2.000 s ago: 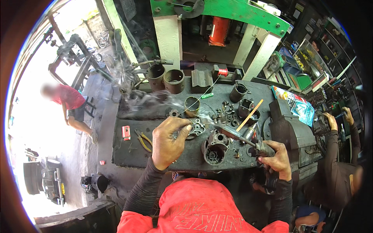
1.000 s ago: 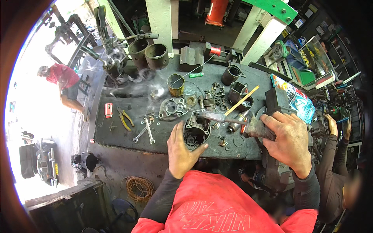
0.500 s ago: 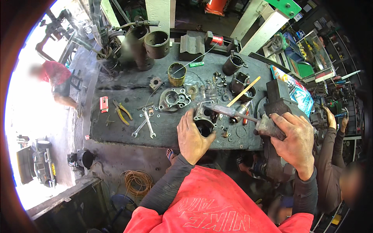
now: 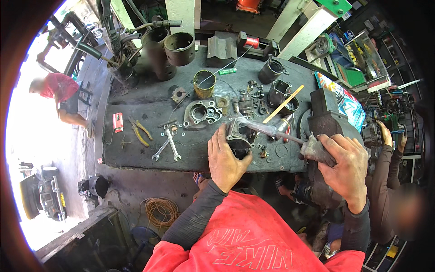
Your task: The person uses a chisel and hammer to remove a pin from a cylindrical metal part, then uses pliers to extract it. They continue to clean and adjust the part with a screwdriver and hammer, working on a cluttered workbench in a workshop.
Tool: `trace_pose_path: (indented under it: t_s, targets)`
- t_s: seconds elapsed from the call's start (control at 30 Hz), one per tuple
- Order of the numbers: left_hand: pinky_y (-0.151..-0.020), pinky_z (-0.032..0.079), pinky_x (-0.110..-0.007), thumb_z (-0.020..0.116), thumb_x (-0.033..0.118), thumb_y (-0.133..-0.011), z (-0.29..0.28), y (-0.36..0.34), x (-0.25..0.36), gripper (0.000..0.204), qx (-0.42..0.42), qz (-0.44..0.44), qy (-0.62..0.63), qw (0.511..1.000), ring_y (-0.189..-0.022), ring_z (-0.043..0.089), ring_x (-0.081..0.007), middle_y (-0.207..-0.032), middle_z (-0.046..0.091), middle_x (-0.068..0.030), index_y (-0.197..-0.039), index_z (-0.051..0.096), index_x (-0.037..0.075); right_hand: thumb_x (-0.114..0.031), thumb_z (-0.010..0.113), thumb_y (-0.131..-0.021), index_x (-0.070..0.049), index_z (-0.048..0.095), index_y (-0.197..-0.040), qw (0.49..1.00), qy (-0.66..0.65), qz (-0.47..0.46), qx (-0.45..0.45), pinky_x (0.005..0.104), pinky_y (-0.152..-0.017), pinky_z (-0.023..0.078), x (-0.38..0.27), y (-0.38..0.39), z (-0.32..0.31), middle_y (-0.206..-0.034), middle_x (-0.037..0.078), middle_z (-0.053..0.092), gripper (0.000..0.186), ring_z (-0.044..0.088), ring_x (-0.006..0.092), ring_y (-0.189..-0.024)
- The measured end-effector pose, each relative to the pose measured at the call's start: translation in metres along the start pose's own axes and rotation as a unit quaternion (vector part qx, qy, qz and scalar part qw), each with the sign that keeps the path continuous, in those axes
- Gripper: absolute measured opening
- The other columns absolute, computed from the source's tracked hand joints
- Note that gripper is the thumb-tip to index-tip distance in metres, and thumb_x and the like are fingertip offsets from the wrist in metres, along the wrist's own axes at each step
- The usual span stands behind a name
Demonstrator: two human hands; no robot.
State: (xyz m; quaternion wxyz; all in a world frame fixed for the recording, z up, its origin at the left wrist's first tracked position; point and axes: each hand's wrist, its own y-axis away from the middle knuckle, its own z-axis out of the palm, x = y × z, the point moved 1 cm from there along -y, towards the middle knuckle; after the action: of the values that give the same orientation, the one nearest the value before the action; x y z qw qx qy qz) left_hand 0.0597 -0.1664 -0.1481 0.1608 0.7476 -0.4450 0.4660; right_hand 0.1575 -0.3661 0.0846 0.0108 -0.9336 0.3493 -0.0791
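My left hand (image 4: 226, 161) is wrapped round a metal motor housing (image 4: 240, 147) with a round opening, keeping it on the dark workbench near the front edge. The fist of my right hand (image 4: 345, 158) is closed on the worn grey handle of a long scraper-like tool (image 4: 292, 136). Its thin shaft runs leftward to a flat grey end, which is smeared by motion and lies over the housing's upper rim; whether it touches I cannot tell. Just left of the housing is a cast end cover (image 4: 201, 113) with several holes. A wooden stick (image 4: 284, 104) lies beyond the tool.
Crossed spanners (image 4: 168, 145), yellow-handled pliers (image 4: 140, 131) and a small red box (image 4: 118, 122) lie on the left. A yellowish can (image 4: 205, 85) stands behind. At right are a bench vise (image 4: 327, 115) and a blue-white bag (image 4: 344, 102). A co-worker's hands (image 4: 386, 133) hold a part far right.
The tool's flat end has shifted slightly and is now blurred. My right hand has moved a little right and down; my left hand keeps hold of the housing.
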Motion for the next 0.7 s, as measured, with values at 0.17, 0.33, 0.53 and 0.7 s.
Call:
trace_pose_path:
  t_s: [0.17,0.33,0.53,0.7]
  targets:
    - [-0.114,0.041,-0.053,0.091,0.025,-0.068,0.000,-0.001,0.000,0.110,0.002,0.012,-0.013,1.000,-0.130,0.050,-0.0471,-0.143,0.051,-0.0290,-0.157,0.034,-0.007,-0.014,0.087,-0.061,-0.011,0.076,-0.117,1.000,-0.010,-0.006,0.003,0.0418,-0.074,0.047,0.002,0.000,0.004,-0.090,0.005,0.065,0.057,0.064,0.0284,-0.084]
    - [-0.114,0.041,-0.053,0.091,0.025,-0.068,0.000,-0.001,-0.001,0.110,0.007,0.024,-0.016,1.000,-0.129,0.050,-0.0468,-0.142,0.051,-0.0285,-0.157,0.034,-0.007,-0.014,0.087,-0.060,-0.011,0.076,-0.117,1.000,-0.025,-0.001,-0.001,0.0426,-0.074,0.047,0.006,0.001,0.008,-0.090,0.006,0.065,0.057,0.065,0.0295,-0.084]
    - [-0.113,0.042,-0.052,0.091,0.023,-0.067,-0.001,-0.001,-0.002,0.109,0.002,0.022,-0.004,1.000,-0.128,0.051,-0.0465,-0.140,0.053,-0.0276,-0.156,0.035,-0.006,-0.014,0.087,-0.059,-0.009,0.076,-0.116,0.999,-0.035,0.005,-0.002,0.0436,-0.073,0.048,0.006,0.004,0.014,-0.090,0.007,0.064,0.058,0.064,0.0304,-0.083]
    - [-0.113,0.043,-0.051,0.094,0.021,-0.065,-0.001,-0.002,-0.002,0.110,0.010,0.028,0.001,1.000,-0.129,0.052,-0.0450,-0.140,0.056,-0.0255,-0.156,0.038,-0.005,-0.014,0.087,-0.059,-0.009,0.076,-0.117,0.999,-0.042,0.018,-0.009,0.0442,-0.073,0.048,0.005,0.006,0.015,-0.089,0.007,0.063,0.059,0.064,0.0311,-0.082]
